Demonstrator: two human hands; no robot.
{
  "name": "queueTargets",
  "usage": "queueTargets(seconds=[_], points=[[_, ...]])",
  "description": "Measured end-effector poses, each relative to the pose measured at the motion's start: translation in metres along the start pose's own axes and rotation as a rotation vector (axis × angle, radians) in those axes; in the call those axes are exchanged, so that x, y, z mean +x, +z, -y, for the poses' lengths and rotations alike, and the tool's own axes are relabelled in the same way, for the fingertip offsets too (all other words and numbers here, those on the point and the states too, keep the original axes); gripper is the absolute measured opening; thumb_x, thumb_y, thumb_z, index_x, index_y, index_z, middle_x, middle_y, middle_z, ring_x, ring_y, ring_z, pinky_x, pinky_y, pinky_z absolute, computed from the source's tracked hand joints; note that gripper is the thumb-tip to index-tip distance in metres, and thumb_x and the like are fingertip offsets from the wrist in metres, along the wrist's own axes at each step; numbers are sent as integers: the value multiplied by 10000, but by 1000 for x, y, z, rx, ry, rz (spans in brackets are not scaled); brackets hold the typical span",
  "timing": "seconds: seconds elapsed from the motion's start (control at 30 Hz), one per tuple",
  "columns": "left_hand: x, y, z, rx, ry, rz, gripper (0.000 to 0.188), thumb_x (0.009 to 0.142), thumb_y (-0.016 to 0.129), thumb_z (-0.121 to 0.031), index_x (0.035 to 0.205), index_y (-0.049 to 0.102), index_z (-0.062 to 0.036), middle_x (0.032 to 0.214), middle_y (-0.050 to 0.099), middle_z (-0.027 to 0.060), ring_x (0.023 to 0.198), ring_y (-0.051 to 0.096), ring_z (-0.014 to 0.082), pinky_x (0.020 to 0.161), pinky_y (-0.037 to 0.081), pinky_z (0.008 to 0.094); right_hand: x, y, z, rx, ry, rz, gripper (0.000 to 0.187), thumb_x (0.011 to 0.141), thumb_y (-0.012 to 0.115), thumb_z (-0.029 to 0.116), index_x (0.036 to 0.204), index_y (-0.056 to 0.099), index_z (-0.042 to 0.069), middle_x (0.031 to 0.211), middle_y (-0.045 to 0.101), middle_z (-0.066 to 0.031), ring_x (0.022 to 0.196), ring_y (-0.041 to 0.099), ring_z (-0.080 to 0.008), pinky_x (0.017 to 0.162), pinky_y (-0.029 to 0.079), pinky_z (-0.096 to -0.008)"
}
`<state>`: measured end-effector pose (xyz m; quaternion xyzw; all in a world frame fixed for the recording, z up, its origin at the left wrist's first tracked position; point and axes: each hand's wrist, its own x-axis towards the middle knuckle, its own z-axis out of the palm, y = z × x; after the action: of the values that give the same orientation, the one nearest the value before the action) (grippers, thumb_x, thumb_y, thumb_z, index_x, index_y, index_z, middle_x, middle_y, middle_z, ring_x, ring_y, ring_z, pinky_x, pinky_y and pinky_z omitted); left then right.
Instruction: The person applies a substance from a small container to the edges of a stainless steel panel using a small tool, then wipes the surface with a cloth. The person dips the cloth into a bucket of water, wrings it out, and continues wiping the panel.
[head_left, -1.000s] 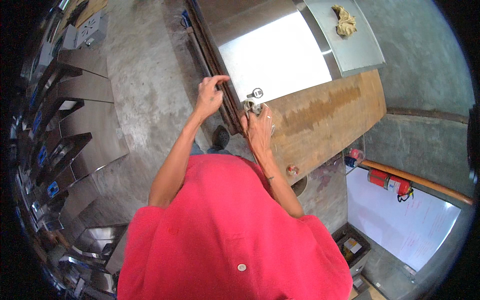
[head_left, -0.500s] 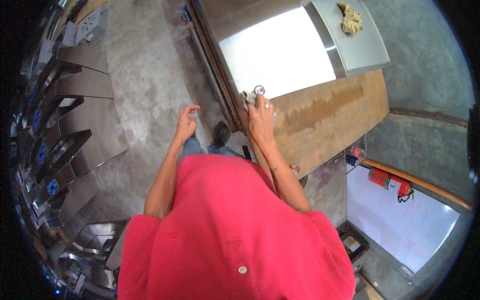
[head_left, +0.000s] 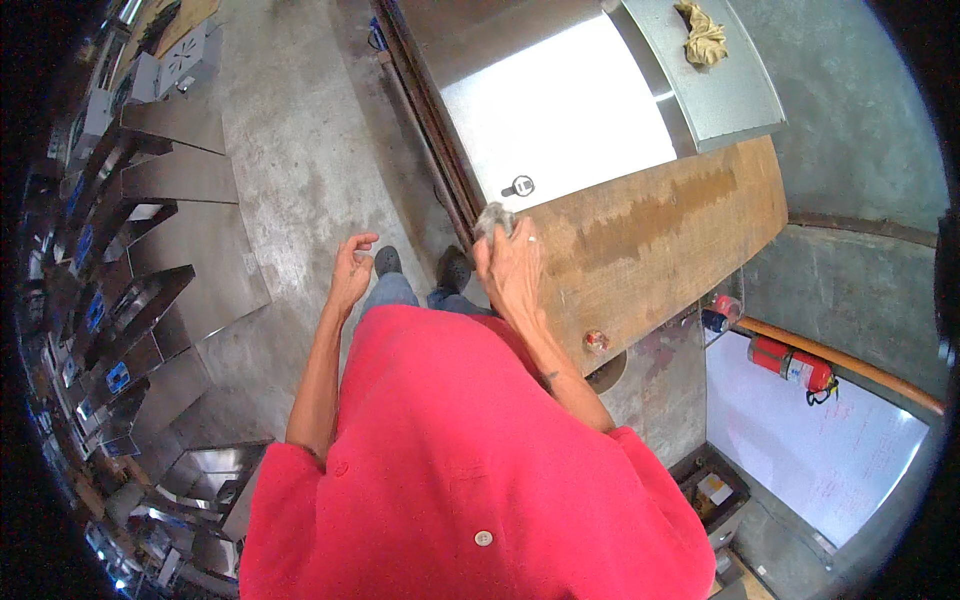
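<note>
A crumpled grey rag (head_left: 494,219) is pinched in the fingers of my right hand (head_left: 515,262), over the left edge of the wooden tabletop (head_left: 640,240). Just beyond the rag lies a shiny metal sheet (head_left: 560,115), with a dark round mark or fitting (head_left: 521,186) at its near left corner. What the rag touches underneath is hidden by my fingers. My left hand (head_left: 350,272) hangs in the air left of the table, its fingers loosely curled and apart, holding nothing.
A tan cloth (head_left: 704,40) lies on a bent metal piece (head_left: 715,90) at the far right. A small clear-and-red object (head_left: 597,342) rests near the table's edge. Stacked metal panels (head_left: 190,240) line the left. A fire extinguisher (head_left: 793,367) stands right, by a whiteboard (head_left: 810,440).
My right hand has drawn the rag back toward me, off the metal sheet's corner, so the dark mark shows fully. My left hand has shifted left and a little nearer.
</note>
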<state>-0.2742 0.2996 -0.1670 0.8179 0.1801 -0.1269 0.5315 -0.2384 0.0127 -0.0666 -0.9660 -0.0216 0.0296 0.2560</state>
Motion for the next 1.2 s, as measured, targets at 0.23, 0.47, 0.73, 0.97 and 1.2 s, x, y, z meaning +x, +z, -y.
queueTargets(seconds=[0.23,0.47,0.73,0.97,1.2], points=[[-23,-41,-103,-207,215,239,561,855,557,4,1411,592,-65,1421,577,77,1275,555,200,1097,442,381,13,2,57,182,-421,142,365,927,650,233,1172,701,-32,1278,512,-299,1168,541,-470,982,471,-528],[29,-127,-128,-212,344,392,691,861,610,-40,1535,455,-46,1545,501,124,1505,409,268,1237,327,427,89,12,138,656,-471,651,271,960,587,138,1154,588,-52,1183,537,-243,1130,560,-418,992,463,-454],[136,-237,-85,-554,83,493,455,989,734,-143,1379,535,-19,1244,643,67,1173,595,147,1025,488,346,220,47,246,748,-309,840,271,1052,545,194,1216,613,-11,977,677,-153,886,654,-264,831,519,-384],[210,-345,-147,-573,282,250,266,1013,718,-108,1222,577,-22,1040,661,22,969,610,73,830,510,254,309,66,308,928,-159,993,379,1050,663,371,1211,657,28,886,655,-19,824,628,-131,760,518,-328],[316,-371,-213,-731,269,111,323,1014,686,-65,1297,531,-34,1040,681,52,955,633,88,825,531,263,394,79,320,926,-167,909,536,1002,702,326,1429,583,25,1239,689,-60,1125,619,-165,986,500,-330]])
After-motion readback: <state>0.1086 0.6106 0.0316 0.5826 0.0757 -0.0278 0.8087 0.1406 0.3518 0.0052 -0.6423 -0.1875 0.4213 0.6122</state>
